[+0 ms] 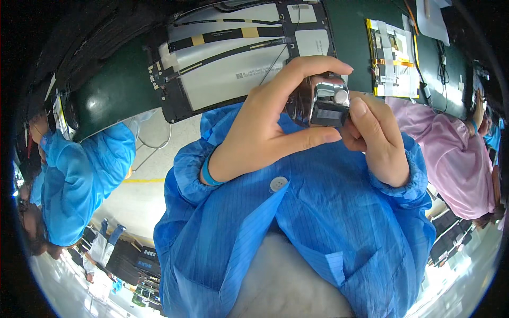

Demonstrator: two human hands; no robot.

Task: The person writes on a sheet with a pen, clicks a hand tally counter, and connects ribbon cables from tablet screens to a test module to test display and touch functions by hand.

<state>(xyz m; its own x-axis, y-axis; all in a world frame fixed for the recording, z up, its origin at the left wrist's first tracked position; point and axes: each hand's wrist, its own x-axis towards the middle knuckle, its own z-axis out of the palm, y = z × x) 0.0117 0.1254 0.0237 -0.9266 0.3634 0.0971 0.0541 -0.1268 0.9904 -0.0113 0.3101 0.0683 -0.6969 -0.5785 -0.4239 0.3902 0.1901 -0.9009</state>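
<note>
Device [327,106] lies toward 2–3 o'clock from the left hand [260,124], 10 o'clock from the right hand [380,135]. Neither is nearer; both grasp it: left with index above and thumb below, right pinching its 3 o'clock side. Long axis foreshortened, undetermined. Panel [217,87] sits at its 10 o'clock.

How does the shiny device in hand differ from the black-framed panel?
The shiny device is small and chunky; the black-framed panel is large and flat.
The shiny device is held up between left hand and right hand; the black-framed panel lies on the green bench.
Both combine silvery and dark areas.
</note>
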